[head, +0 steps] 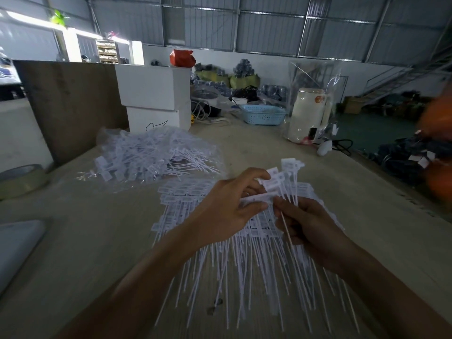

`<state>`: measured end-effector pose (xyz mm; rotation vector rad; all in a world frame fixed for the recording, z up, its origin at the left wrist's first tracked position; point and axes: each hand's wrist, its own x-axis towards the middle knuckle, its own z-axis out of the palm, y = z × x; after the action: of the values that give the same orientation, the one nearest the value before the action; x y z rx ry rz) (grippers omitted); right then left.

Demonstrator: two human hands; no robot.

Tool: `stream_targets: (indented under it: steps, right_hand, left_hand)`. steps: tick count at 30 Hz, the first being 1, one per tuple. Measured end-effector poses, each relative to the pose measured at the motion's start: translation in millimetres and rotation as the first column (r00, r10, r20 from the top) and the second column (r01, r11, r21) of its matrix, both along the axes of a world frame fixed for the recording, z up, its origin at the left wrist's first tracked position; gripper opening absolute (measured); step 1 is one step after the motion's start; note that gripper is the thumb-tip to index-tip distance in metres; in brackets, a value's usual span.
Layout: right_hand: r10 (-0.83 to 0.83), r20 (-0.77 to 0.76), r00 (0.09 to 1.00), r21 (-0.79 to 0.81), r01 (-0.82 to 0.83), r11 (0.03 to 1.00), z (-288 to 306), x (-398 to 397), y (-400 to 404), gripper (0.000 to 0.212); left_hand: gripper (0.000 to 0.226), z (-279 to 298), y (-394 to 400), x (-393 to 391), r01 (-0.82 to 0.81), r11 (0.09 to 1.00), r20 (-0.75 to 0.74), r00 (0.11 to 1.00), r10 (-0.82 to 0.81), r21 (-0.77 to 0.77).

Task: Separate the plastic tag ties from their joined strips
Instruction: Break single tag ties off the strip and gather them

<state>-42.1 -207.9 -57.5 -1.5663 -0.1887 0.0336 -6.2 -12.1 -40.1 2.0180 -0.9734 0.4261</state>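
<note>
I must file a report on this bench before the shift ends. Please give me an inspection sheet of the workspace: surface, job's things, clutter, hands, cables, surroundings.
Surface: pale table, dimly lit.
Job's things: joined strip held up in both hands; flat strips spread on the table under the hands; loose pile of ties lying on clear plastic, further back to the left.
Clutter: tape roll at left edge; white boxes; blue basket; white appliance in a clear bag.
Hands: left hand pinches the strip's tag heads; right hand grips the tails.
Cables: black cord beside the appliance.
Surroundings: warehouse with metal walls, bags and goods behind.
</note>
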Motion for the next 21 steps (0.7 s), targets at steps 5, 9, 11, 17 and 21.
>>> stream_targets:
  steps: [5, 9, 11, 17, 21]
  right_hand:
    - [-0.037, -0.001, 0.999, 0.144, 0.037, 0.989, 1.5, 2.1, -4.5, 0.032]
    - [-0.005, 0.021, 1.000, 0.150, 0.002, 0.989, 0.6, 1.4, -3.4, 0.034]
    - [-0.021, 0.048, 0.999, 0.102, 0.016, 0.995, -1.0, 1.0, -3.4, 0.037]
    - [-0.035, 0.192, 0.981, -0.046, 0.044, 0.998, -3.2, 1.9, -5.3, 0.037]
    - [-0.002, 0.235, 0.972, -0.078, 0.021, 0.997, -5.5, 4.0, -7.2, 0.041]
  left_hand:
    - [0.043, -3.1, 4.6, 1.6, -0.169, 0.977, 0.147, 0.978, 0.149, 0.130]
    - [0.034, -4.5, 2.9, 2.7, -0.264, 0.951, 0.230, 0.947, 0.224, 0.160]
    - [0.030, -4.0, 2.3, 2.0, -0.278, 0.948, 0.261, 0.937, 0.232, 0.156]
    - [0.022, -5.9, 1.0, -1.0, -0.245, 0.957, 0.302, 0.934, 0.191, 0.152]
    - [0.025, -8.8, 1.7, 5.0, -0.212, 0.968, 0.196, 0.963, 0.184, 0.135]
